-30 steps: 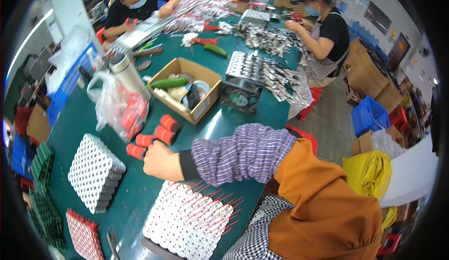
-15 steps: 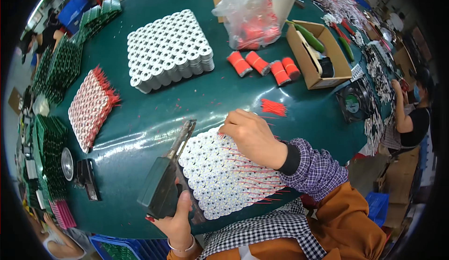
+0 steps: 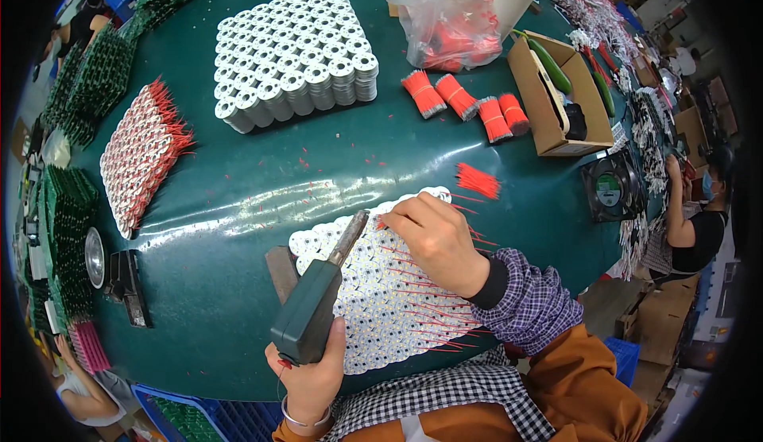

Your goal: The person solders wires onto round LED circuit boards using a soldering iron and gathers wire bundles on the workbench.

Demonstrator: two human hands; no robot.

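Observation:
My left hand [image 3: 318, 374] is closed round a dark green soldering gun [image 3: 306, 315], its metal tip slanting over a white panel of round LED circuit boards [image 3: 362, 327]. Close beside that tip, my right hand [image 3: 437, 243] pinches short red wires [image 3: 382, 223] just above the panel. More red wires stick out along the panel's right side, in rows. A brown block-like piece [image 3: 281, 271] shows under the panel's left edge. Beyond my right hand lies a loose pile of cut red wires [image 3: 478, 180].
Stacked white round boards [image 3: 294, 56] stand at the back. A red-wired stack [image 3: 141, 160] lies left, near a round metal dish [image 3: 94, 257]. Bundled red wires [image 3: 457, 96], a plastic bag [image 3: 445, 13], a cardboard box [image 3: 560, 136] and a fan [image 3: 610, 188] are right. Co-workers sit around.
The soldering gun has swung right from beside the panel, so its tip now lies over the boards near my right fingers. My right hand stays at the panel; the whole view has shifted slightly.

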